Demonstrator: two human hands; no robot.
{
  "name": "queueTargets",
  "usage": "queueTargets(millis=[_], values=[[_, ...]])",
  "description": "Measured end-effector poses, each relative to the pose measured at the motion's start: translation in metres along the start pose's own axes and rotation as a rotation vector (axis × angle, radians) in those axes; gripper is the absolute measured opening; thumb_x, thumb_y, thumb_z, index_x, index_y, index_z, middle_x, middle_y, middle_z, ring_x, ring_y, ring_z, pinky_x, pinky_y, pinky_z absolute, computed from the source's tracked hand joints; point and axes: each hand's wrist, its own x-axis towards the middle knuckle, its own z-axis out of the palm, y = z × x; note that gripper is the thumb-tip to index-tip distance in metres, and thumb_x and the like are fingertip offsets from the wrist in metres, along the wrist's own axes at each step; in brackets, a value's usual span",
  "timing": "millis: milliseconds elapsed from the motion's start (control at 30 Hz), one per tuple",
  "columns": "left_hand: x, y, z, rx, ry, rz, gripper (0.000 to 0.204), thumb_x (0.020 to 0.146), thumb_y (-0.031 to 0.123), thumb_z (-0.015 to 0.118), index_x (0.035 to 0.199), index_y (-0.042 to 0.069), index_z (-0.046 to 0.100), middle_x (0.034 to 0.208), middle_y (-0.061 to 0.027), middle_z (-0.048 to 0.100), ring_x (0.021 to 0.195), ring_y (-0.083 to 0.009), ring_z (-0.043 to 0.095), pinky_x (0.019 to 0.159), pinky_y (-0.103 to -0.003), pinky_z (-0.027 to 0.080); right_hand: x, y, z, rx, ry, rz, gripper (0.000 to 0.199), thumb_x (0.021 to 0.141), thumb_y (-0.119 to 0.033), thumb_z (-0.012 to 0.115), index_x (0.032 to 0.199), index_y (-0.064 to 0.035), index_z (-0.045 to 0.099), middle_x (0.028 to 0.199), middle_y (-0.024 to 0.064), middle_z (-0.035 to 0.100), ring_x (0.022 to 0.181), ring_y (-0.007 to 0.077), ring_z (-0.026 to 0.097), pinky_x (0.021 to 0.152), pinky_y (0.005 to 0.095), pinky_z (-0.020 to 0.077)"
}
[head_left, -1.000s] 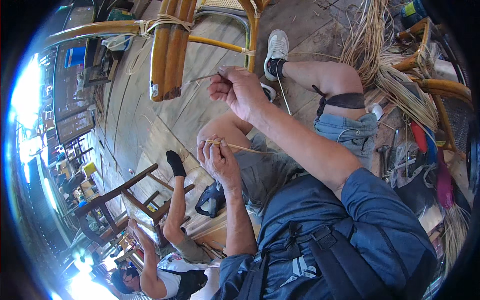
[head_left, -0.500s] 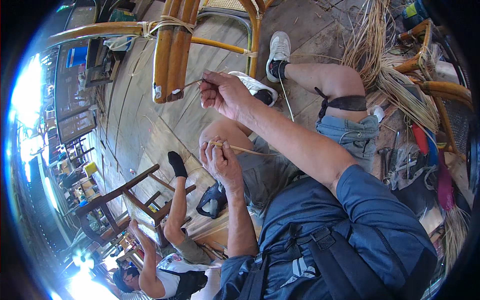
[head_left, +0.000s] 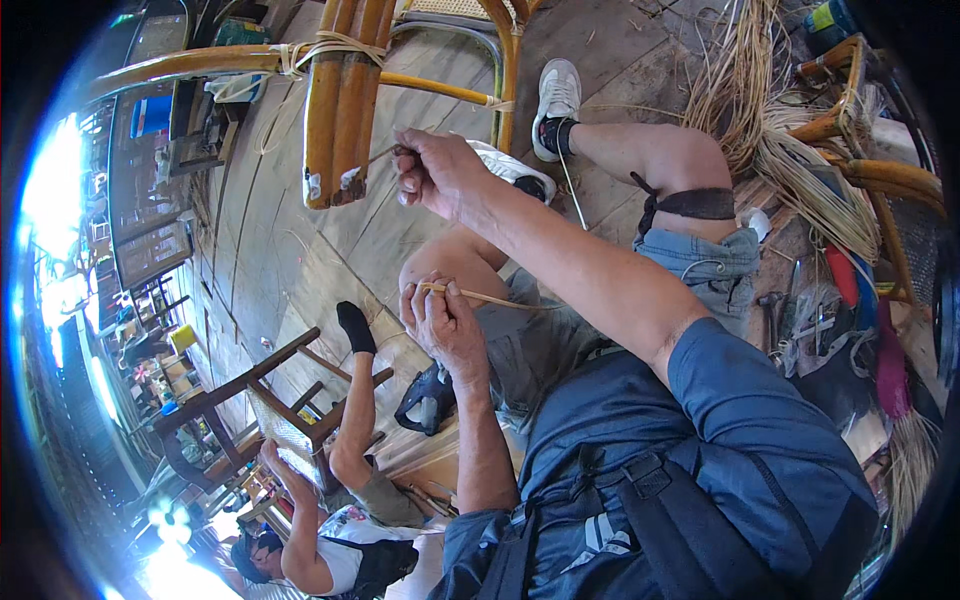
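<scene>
My right hand (head_left: 437, 175) pinches a thin brown stick (head_left: 382, 155), its tip close to the end of a bundle of brown rattan poles (head_left: 340, 120). White paste (head_left: 350, 180) is smeared on that end; whether the stick touches it I cannot tell. Pale cane strips (head_left: 335, 45) bind the bundle to a curved rattan pole (head_left: 200, 60). Lower down, in front of my knee, my left hand (head_left: 440, 325) is closed on a flat pale cane strip (head_left: 485, 297). The strip's far end trails toward my shorts.
Loose cane strands (head_left: 745, 90) lie at the upper right, beside a rattan frame (head_left: 840, 120). A hammer (head_left: 772, 310) and plastic bags lie right of my leg. At the lower left a co-worker (head_left: 300, 555) sits by a dark wooden chair (head_left: 240, 410).
My right hand has shifted slightly up and left, and the stick's tip has lifted from the white paste. The paste looks more spread out. My left hand stays in place.
</scene>
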Motion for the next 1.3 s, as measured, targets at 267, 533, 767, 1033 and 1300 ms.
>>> queueTargets(millis=[267,533,767,1033,1300], values=[[0.0,0.001,0.001,0.007,0.008,-0.002,0.009,0.081,0.009,0.056,0.084,0.003,0.063,0.097,-0.0079,0.062,0.107,-0.03,0.046,0.094,-0.041,0.032,-0.001,0.001,-0.005,0.052,-0.007,0.023,0.023,0.086,-0.024,0.054,0.069,-0.0095,0.046,0.056,0.0018,0.044,0.041,0.0144,0.039,0.042,0.0355,0.0361],[-0.001,-0.001,0.003,0.047,0.027,0.022,0.009,0.081,0.01,0.057,0.082,0.003,0.062,0.096,-0.0075,0.062,0.105,-0.0299,0.047,0.094,-0.041,0.032,-0.008,0.003,-0.001,0.041,-0.055,0.04,0.025,0.088,-0.026,0.053,0.068,-0.0118,0.046,0.058,-0.0003,0.046,0.044,0.0125,0.039,0.048,0.0328,0.0354],[-0.001,0.0,0.001,0.009,-0.007,-0.017,0.009,0.081,0.01,0.057,0.084,0.003,0.062,0.098,-0.0073,0.061,0.107,-0.03,0.046,0.094,-0.041,0.031,-0.009,0.008,-0.001,-0.022,-0.043,0.044,0.025,0.088,-0.024,0.053,0.069,-0.0094,0.048,0.058,0.0008,0.046,0.044,0.0137,0.041,0.048,0.0331,0.0364],[-0.001,-0.001,0.001,0.012,-0.013,-0.011,0.009,0.082,0.011,0.057,0.084,0.003,0.061,0.099,-0.0074,0.061,0.109,-0.0304,0.045,0.094,-0.042,0.031,-0.006,0.004,-0.015,0.021,0.048,-0.019,0.023,0.086,-0.023,0.054,0.07,-0.0081,0.047,0.056,0.0028,0.048,0.041,0.0149,0.044,0.038,0.033,0.0392],[0.0,0.003,0.001,0.017,0.0,-0.013,0.008,0.082,0.009,0.057,0.083,0.003,0.061,0.098,-0.0077,0.061,0.107,-0.0302,0.046,0.094,-0.042,0.031,-0.019,-0.002,-0.009,-0.217,0.142,-0.315,0.023,0.085,-0.022,0.056,0.072,-0.0038,0.05,0.06,0.0061,0.054,0.041,0.0141,0.048,0.035,0.0284,0.0382]])
